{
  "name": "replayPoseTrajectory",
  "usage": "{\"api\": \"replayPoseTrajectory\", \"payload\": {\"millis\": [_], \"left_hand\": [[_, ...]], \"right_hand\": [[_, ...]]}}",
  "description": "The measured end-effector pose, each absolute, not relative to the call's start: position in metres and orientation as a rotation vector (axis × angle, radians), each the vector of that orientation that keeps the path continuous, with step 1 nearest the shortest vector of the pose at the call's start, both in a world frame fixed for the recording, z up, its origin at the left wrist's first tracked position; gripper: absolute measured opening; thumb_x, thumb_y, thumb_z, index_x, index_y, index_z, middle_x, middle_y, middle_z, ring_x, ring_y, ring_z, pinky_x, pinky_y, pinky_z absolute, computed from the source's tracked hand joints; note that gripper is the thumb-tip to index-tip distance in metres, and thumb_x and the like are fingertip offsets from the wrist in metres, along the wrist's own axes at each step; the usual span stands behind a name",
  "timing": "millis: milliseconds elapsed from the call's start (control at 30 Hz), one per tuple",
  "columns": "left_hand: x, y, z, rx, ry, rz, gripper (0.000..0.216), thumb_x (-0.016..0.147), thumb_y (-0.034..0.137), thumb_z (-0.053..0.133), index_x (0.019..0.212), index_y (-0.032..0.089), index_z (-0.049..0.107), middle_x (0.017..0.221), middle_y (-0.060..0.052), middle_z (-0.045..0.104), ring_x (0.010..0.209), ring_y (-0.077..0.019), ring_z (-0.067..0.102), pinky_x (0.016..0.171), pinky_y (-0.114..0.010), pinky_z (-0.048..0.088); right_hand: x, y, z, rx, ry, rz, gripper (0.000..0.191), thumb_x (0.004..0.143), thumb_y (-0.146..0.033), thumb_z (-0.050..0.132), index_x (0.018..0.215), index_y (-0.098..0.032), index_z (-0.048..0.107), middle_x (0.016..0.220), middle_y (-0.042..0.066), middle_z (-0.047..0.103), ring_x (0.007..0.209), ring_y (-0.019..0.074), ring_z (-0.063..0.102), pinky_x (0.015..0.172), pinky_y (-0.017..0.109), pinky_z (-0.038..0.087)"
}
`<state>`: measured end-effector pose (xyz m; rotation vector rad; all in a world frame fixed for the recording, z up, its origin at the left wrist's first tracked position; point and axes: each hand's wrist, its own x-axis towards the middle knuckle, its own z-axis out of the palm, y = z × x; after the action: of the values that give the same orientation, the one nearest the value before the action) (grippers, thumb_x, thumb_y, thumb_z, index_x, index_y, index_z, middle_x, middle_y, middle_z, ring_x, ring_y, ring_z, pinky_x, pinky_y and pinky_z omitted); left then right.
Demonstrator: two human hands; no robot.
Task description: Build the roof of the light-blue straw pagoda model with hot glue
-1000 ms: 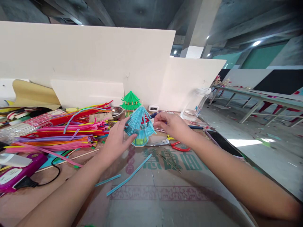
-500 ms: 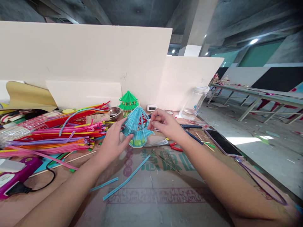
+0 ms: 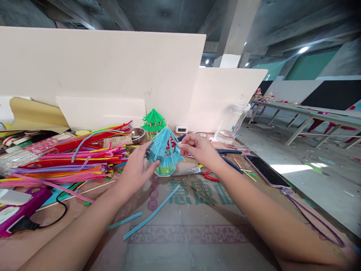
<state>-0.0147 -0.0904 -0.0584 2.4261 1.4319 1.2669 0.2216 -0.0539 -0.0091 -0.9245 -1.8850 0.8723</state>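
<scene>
The blue pavilion model (image 3: 161, 147) stands axis-upright, immediately right of our left hand (image 3: 137, 165), which grips its side, and left of our right hand (image 3: 199, 149), fingertips pressed together; we cannot tell on what.

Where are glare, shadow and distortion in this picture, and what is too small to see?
In the head view, glare on the bright floor patch and ceiling lamp; shadow on the printed work surface by the right forearm; stretching toward the edges; any piece in the right hand, beside the blue model, too small to tell.
</scene>
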Motion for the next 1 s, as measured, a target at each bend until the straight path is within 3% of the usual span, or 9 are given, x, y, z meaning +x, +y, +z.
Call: {"api": "replayPoseTrajectory", "payload": {"millis": [67,167,333,433,600,767,933,1000], "left_hand": [[-0.015,-0.09,-0.058,2.423,1.433,1.268,0.06,0.088,0.04,0.054,0.141,0.02,0.034,0.132,-0.013,0.05,0.123,-0.0278,0.047,0.105,-0.046,0.037],[-0.014,-0.091,-0.058,2.417,1.441,1.267,0.06,0.088,0.04,0.054,0.141,0.02,0.034,0.133,-0.013,0.05,0.124,-0.0283,0.047,0.105,-0.046,0.037],[-0.012,-0.093,-0.058,2.424,1.417,1.289,0.06,0.087,0.038,0.055,0.141,0.021,0.034,0.133,-0.013,0.051,0.123,-0.0277,0.048,0.104,-0.045,0.038],[-0.012,-0.093,-0.059,2.435,1.413,1.298,0.06,0.087,0.036,0.055,0.141,0.021,0.034,0.133,-0.012,0.051,0.121,-0.0272,0.05,0.103,-0.044,0.039],[-0.012,-0.093,-0.06,2.494,1.383,1.298,0.057,0.088,0.033,0.055,0.139,0.02,0.035,0.134,-0.012,0.051,0.122,-0.0262,0.049,0.104,-0.043,0.038],[-0.008,-0.101,-0.053,2.5,1.354,1.298,0.059,0.084,0.035,0.058,0.137,0.021,0.036,0.134,-0.012,0.048,0.125,-0.027,0.046,0.105,-0.044,0.037],[0.002,-0.113,-0.045,2.419,1.343,1.449,0.042,0.085,0.032,0.058,0.123,0.02,0.043,0.127,-0.011,0.047,0.124,-0.0248,0.045,0.106,-0.041,0.038],[0.004,-0.115,-0.045,2.421,1.33,1.481,0.04,0.085,0.029,0.058,0.121,0.021,0.042,0.127,-0.011,0.047,0.123,-0.0243,0.045,0.105,-0.04,0.038]], "right_hand": [[0.221,-0.055,-0.01,-0.927,-1.954,0.768,0.012,0.085,-0.031,0.054,0.082,-0.019,0.057,0.069,-0.001,0.065,0.062,0.0125,0.058,0.062,0.026,0.047],[0.219,-0.058,-0.011,-0.928,-2.035,0.517,0.02,0.087,-0.019,0.045,0.084,-0.019,0.065,0.082,0.002,0.067,0.072,0.0135,0.059,0.068,0.027,0.045],[0.211,-0.064,-0.012,-0.947,-2.043,0.306,0.019,0.086,-0.027,0.055,0.098,-0.021,0.068,0.091,0.004,0.065,0.074,0.0143,0.054,0.066,0.027,0.041],[0.208,-0.062,-0.014,-0.975,-2.041,0.348,0.019,0.084,-0.029,0.06,0.097,-0.02,0.07,0.084,0.002,0.062,0.069,0.0131,0.051,0.063,0.026,0.039],[0.21,-0.061,-0.013,-1.149,-2.076,0.616,0.029,0.086,-0.038,0.054,0.104,-0.02,0.067,0.057,-0.004,0.055,0.051,0.0116,0.046,0.051,0.025,0.033],[0.208,-0.074,-0.003,-1.202,-2.164,0.879,0.025,0.088,-0.04,0.051,0.097,-0.019,0.063,0.047,-0.006,0.056,0.04,0.0107,0.046,0.046,0.024,0.035],[0.201,-0.087,-0.002,-1.217,-2.173,0.451,0.02,0.088,-0.035,0.053,0.098,-0.021,0.064,0.052,-0.004,0.059,0.048,0.0122,0.054,0.051,0.025,0.036],[0.199,-0.089,-0.004,-1.16,-2.159,0.421,0.019,0.088,-0.032,0.055,0.102,-0.021,0.062,0.053,-0.005,0.059,0.05,0.0118,0.055,0.052,0.024,0.037]]}}
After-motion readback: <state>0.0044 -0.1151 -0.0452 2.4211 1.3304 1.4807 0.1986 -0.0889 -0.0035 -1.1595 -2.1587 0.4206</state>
